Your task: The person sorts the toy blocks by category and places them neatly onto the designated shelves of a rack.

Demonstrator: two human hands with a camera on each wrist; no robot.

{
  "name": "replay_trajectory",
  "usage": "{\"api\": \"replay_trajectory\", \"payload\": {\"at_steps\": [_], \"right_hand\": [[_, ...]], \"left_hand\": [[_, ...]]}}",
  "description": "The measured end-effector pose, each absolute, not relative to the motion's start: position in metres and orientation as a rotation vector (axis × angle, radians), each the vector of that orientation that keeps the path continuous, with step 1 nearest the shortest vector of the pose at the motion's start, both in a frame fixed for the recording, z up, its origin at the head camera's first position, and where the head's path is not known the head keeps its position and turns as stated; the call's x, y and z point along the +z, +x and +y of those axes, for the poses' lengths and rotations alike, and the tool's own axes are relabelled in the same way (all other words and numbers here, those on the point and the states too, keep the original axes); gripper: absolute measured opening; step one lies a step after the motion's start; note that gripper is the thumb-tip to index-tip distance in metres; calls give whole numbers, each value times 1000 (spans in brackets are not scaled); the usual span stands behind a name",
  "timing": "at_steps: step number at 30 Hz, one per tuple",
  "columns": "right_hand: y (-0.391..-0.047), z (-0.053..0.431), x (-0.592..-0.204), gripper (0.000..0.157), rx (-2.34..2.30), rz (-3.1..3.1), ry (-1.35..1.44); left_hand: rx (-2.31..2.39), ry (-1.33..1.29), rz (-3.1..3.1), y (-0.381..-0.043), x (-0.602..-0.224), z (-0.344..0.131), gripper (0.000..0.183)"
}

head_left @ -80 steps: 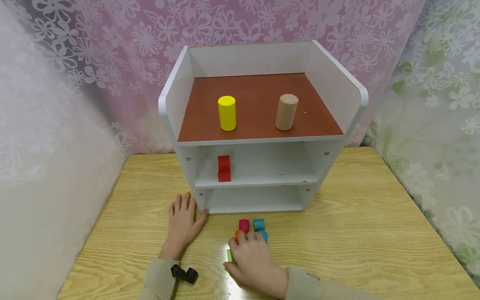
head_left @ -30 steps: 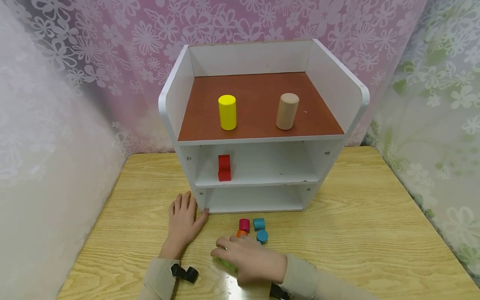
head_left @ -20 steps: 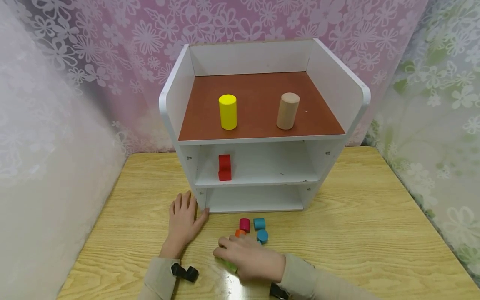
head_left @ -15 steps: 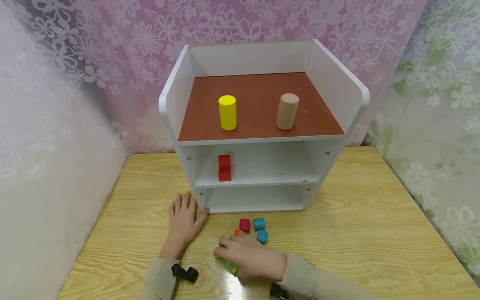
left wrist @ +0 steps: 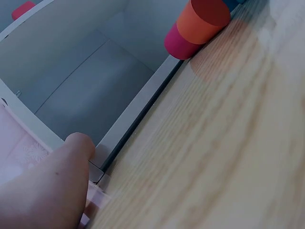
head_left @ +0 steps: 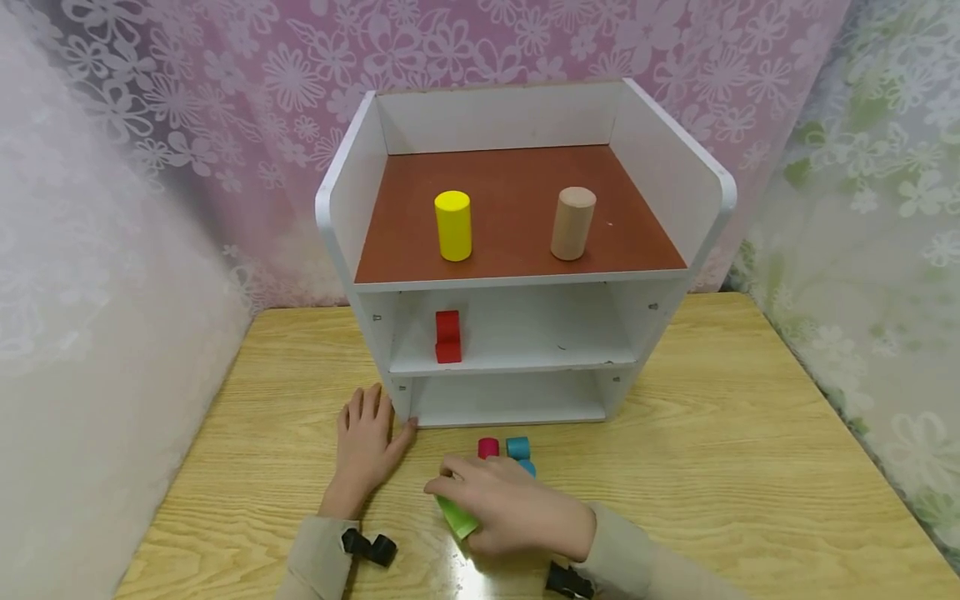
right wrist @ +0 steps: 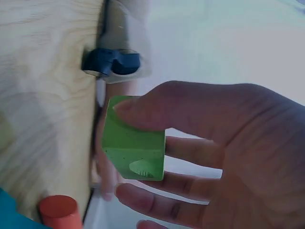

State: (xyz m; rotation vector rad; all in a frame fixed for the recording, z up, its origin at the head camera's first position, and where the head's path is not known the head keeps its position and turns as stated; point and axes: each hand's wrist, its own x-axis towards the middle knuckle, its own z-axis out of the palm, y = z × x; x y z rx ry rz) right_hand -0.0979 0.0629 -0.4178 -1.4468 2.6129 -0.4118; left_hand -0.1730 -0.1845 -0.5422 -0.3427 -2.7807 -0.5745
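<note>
In the head view, my right hand [head_left: 513,507] holds a light green wooden block [head_left: 459,518] over the table. The right wrist view shows that green block [right wrist: 136,140] pinched between the thumb and the fingers. A round notch marks its lower face. My left hand [head_left: 366,454] rests with spread fingers at the lower left corner of a white shelf unit [head_left: 517,279], its thumb on the front edge. Just beyond my right hand stand a magenta cylinder [head_left: 488,447] and two blue pieces [head_left: 517,448]. An orange cylinder [left wrist: 202,21], hidden in the head view, shows in both wrist views.
On the brown top board [head_left: 510,212] stand a yellow cylinder [head_left: 453,227] and a plain wooden cylinder [head_left: 573,223]. A red block shape [head_left: 448,337] is on the middle shelf. The wooden table [head_left: 720,467] extends to both sides of the unit.
My right hand has turned over the pieces and taken hold of the green block, which now tilts and shows more of itself. The orange cylinder has become covered. My left hand has stayed still.
</note>
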Motion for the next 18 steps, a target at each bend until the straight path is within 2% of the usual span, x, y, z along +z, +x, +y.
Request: {"api": "replay_trajectory", "payload": {"at_steps": [18], "right_hand": [[-106, 97, -364, 65, -664, 2765, -1410]], "left_hand": [[-578, -343, -2766, -174, -544, -185, 66]]}}
